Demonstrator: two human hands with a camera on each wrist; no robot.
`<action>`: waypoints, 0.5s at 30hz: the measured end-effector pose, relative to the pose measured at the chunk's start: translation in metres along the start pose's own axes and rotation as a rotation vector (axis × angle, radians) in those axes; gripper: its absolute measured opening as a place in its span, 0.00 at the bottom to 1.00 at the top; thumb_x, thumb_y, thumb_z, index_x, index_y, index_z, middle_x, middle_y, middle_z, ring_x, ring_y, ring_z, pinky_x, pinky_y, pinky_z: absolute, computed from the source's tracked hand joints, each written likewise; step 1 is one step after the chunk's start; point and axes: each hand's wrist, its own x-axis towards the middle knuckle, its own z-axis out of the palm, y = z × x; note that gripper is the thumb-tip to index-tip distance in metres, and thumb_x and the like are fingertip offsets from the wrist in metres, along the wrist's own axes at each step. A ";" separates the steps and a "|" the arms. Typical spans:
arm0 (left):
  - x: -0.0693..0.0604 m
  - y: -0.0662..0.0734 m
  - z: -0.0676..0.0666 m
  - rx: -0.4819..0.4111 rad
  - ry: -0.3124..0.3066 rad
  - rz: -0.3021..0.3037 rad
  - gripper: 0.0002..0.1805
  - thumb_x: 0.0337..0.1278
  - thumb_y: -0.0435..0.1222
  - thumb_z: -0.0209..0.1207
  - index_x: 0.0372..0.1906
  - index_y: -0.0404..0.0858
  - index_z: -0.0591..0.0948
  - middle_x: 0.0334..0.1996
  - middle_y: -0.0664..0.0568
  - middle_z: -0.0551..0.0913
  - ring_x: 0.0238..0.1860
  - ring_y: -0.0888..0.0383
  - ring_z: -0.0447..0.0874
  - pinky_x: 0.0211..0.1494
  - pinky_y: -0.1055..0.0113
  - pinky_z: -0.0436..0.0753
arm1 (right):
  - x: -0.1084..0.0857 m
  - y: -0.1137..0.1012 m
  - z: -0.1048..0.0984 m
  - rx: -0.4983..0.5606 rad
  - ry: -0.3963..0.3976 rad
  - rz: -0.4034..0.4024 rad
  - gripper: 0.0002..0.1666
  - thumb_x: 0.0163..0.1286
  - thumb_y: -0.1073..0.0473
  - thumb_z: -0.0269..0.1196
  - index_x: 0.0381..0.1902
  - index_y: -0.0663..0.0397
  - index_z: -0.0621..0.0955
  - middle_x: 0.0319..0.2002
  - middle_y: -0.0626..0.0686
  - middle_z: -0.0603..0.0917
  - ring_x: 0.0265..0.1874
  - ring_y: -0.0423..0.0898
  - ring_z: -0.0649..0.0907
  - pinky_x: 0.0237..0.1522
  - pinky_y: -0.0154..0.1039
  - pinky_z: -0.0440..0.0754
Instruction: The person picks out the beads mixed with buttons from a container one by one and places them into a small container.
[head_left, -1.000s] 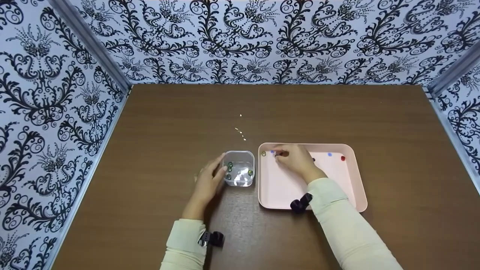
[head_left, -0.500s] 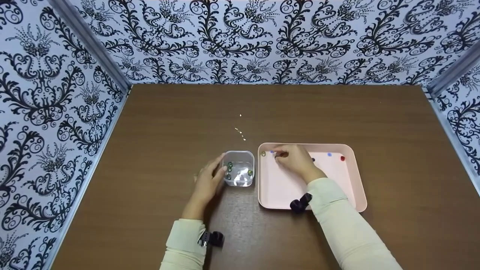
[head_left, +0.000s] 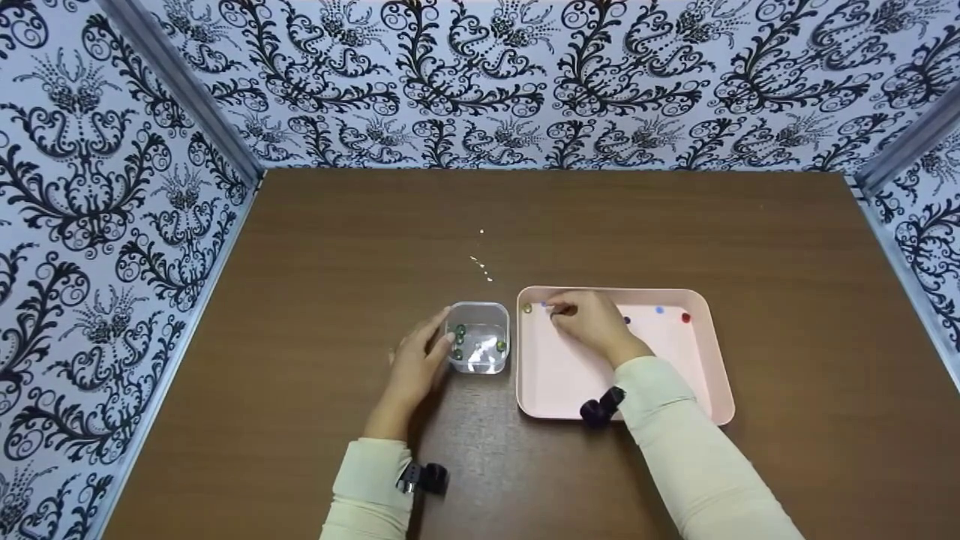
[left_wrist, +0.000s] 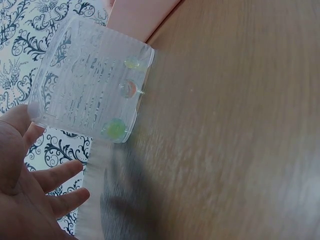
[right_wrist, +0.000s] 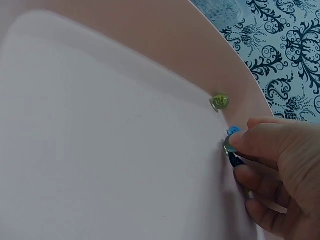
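In the head view, my left hand [head_left: 414,364] rests beside the clear plastic container [head_left: 480,367], thumb and forefinger touching its left side. Its other fingers [left_wrist: 59,176] are spread loosely in the left wrist view. Several greenish glass marbles [head_left: 460,330] lie inside the container. Over the pink tray [head_left: 555,382], my right hand [head_left: 596,322] reaches to the far left wall. There it pinches a clear glass marble [right_wrist: 230,144] between thumb and fingers. A blue button [right_wrist: 233,130] and a yellow-green marble [right_wrist: 220,101] sit just past the fingertips along that wall.
A light-blue piece [head_left: 659,309], a red piece [head_left: 686,318] and a dark bead-like piece [head_left: 628,320] lie along the tray's far side. Small white specks [head_left: 480,262] mark the brown table [head_left: 337,247] beyond the container. Patterned panels [head_left: 480,82] border the table.
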 end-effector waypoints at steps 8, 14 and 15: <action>0.000 0.000 0.001 0.001 -0.001 -0.005 0.25 0.69 0.46 0.52 0.68 0.49 0.71 0.66 0.46 0.72 0.68 0.40 0.64 0.65 0.27 0.47 | 0.000 0.000 0.000 0.028 0.000 0.002 0.13 0.60 0.66 0.63 0.44 0.58 0.87 0.38 0.53 0.87 0.42 0.50 0.84 0.51 0.47 0.79; 0.000 0.002 0.000 -0.014 -0.006 -0.015 0.25 0.68 0.45 0.53 0.68 0.49 0.71 0.67 0.45 0.71 0.68 0.38 0.64 0.66 0.27 0.45 | 0.000 0.002 0.000 0.050 0.000 0.004 0.13 0.60 0.67 0.63 0.43 0.59 0.86 0.37 0.54 0.87 0.40 0.49 0.84 0.48 0.46 0.80; 0.000 0.001 0.000 -0.013 -0.006 -0.015 0.25 0.69 0.45 0.53 0.68 0.49 0.71 0.67 0.45 0.71 0.68 0.38 0.64 0.66 0.27 0.45 | 0.000 0.002 -0.001 0.061 -0.003 0.008 0.13 0.60 0.67 0.63 0.43 0.60 0.86 0.37 0.54 0.87 0.40 0.49 0.84 0.48 0.45 0.80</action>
